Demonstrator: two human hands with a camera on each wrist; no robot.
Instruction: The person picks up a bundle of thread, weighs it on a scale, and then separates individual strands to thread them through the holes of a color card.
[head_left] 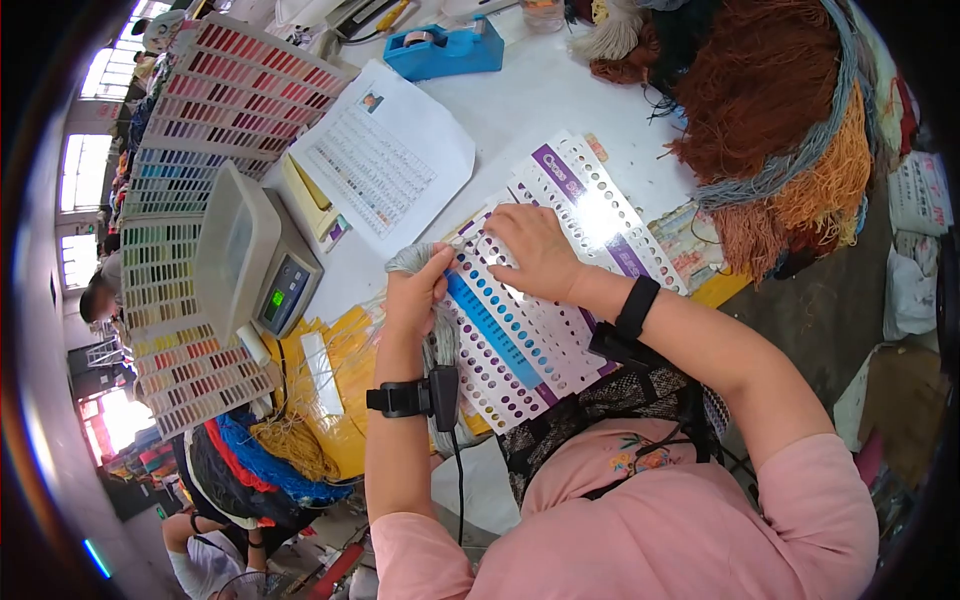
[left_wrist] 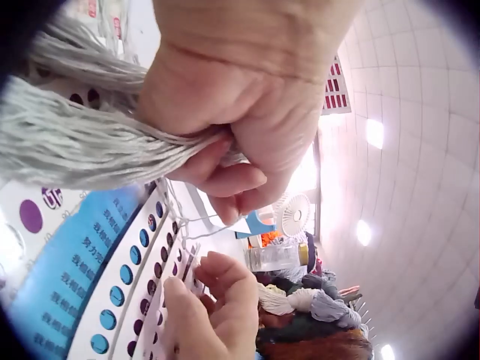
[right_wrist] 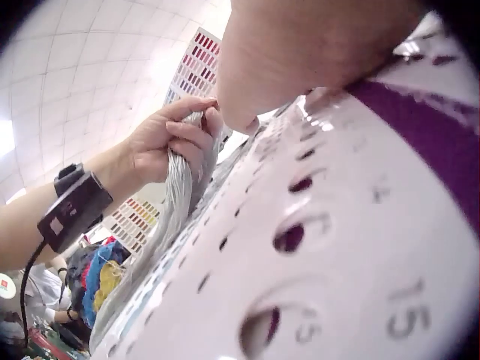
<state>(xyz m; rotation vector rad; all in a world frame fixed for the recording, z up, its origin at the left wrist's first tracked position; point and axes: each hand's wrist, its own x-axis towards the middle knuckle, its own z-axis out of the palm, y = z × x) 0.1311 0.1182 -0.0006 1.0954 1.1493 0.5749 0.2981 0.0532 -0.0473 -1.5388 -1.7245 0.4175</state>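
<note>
By the white tabletop's (head_left: 512,110) near edge, the left hand (head_left: 408,302) grips a bundle of grey thread (head_left: 406,260) over the left edge of white cards with round holes (head_left: 494,334); the right hand (head_left: 540,252), thumb and fingers apart, lies over the cards; farther back sits a blue plastic tape holder (head_left: 452,56)

Left hand (head_left: 413,297) curled; right hand (head_left: 538,250) nearby, seemingly loosely bent.

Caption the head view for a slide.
Left hand grips grey thread, right hand over hole-punched cards, blue tape dispenser beyond.
</note>
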